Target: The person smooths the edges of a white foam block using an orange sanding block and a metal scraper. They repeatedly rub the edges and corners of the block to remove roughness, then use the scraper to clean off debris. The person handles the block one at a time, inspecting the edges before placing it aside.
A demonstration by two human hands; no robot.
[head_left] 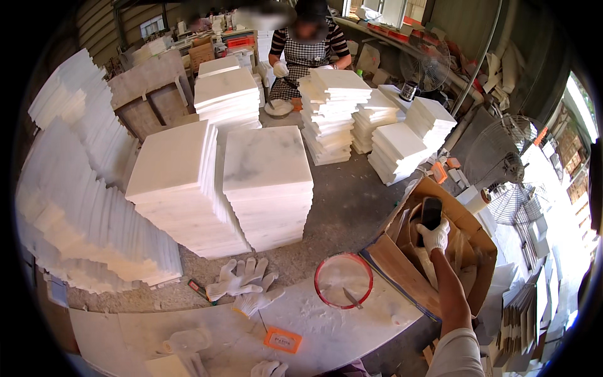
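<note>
My right hand (433, 237), in a white glove, reaches out over an open cardboard box (480, 264). Its fingers are closed round a black oblong object (431, 212) with rounded ends; its exact kind does not show. Brown paper or card flaps line the box around it. At the bottom edge of the view, my left hand (269, 369), also gloved in white, is cut off, so its grip is hidden. Ahead of it on the pale stone worktop (207, 323) lies an orange-and-white packet (282, 340). A red-rimmed tub (320, 290) of white paste holds a putty knife (352, 298).
Loose white gloves (242, 281) lie beside a utility knife (200, 290). Stacks of white marble tiles (267, 157) stand beyond, with more tiles (94, 213) leaning at left. A co-worker (308, 56) works behind the stacks. Standing fans (502, 166) are at right.
</note>
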